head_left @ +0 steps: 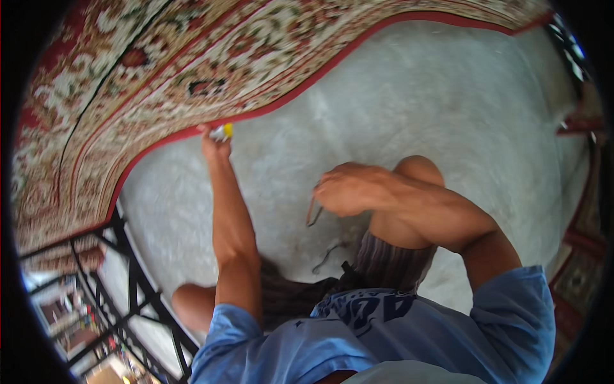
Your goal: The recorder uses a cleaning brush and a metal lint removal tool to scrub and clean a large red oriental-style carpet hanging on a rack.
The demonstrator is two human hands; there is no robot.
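A large patterned carpet (211, 89) with a red bound edge spreads across the upper left. At that edge, my left hand (216, 146) is closed around a small white thing with a yellow end (224, 132), whose kind I cannot make out. My left arm is stretched out straight. My right hand (350, 189) is closed in front of my raised right knee, its forearm crossing over the leg. From its fingers hangs a thin, brownish, narrow tool with a bent end (313, 216); the rest is hidden in the grip.
Around me lies a smooth grey floor (486, 128). A thin dark curved strip (327, 258) rests on it between my legs. Black metal railing (131, 291) stands at the lower left, with cluttered things beyond it. More red patterned carpet (579, 272) shows along the right rim.
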